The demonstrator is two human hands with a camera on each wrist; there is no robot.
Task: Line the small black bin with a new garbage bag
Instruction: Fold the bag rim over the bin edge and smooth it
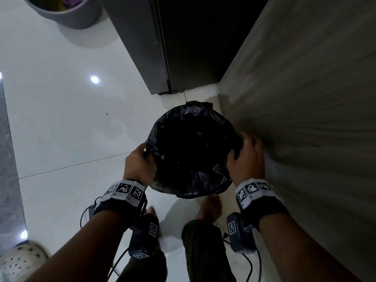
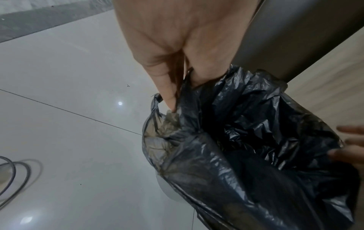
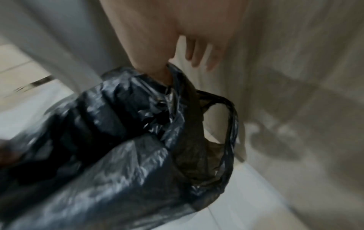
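The garbage bag [image 1: 193, 151] already sits in the small black bin [image 1: 162, 187], which stands on the floor [image 1: 67, 129] close beside a wooden cabinet side [image 1: 305, 98], its mouth draped over the rim. The left hand [image 1: 140, 162] pinches the bag's edge at the left rim; the right hand [image 1: 245, 157] has its thumb hooked inside the right rim, fingers spread loosely outside. To finish well, it seems best to pull the film down evenly on both sides, then tuck the loose handle loop [image 3: 222, 118] so nothing slips inward.
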